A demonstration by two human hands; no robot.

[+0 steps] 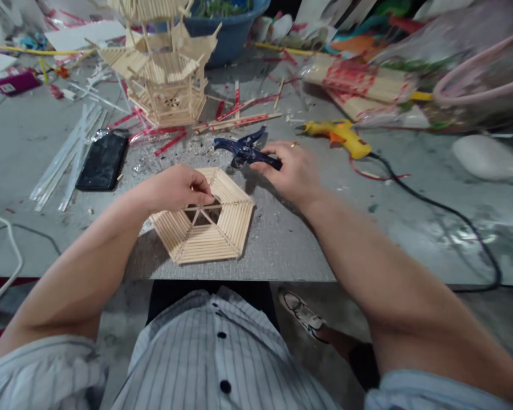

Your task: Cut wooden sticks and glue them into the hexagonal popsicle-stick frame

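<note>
Before me on the table lies a hexagonal panel (207, 245) built of thin wooden sticks, with spokes crossing an opening at its middle. Over its upper left part is my left hand (183, 187), thumb and fingers pinched together near the central opening; whatever they may hold is too small or hidden to name. To the right and just beyond the panel, my right hand (293, 168) has its fingers round one handle of dark blue pliers (241, 151). The pliers' jaws point left, and their handles are spread apart.
A tiered wooden stick pagoda (166, 85) stands behind, near a blue basin (226, 34). Left lie a black phone (102, 159) and clear glue sticks (70, 154). A yellow glue gun (337, 135) with a black cord and a white oval object (487, 156) are rightward.
</note>
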